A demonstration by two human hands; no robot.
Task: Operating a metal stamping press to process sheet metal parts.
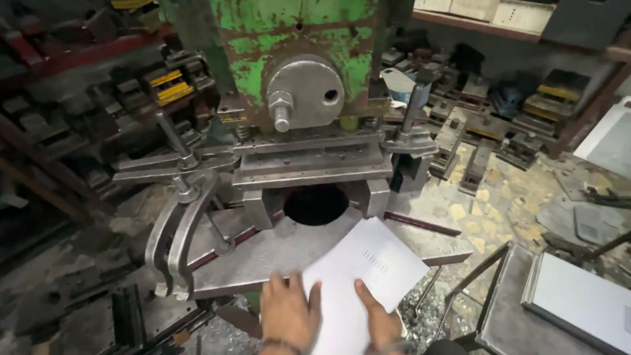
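Both grips press flat: left hand (287, 314) and right hand (379, 320) pin the white sheet (363, 273) from its near edge, steadying it on the press bed (263, 253) before the round die opening (316, 204).

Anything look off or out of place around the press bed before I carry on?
The white sheet lies turned at an angle on the press bed, one corner toward the round hole, both hands on its near edge. Green paint on the press body is flaking. Metal scraps litter the floor below.
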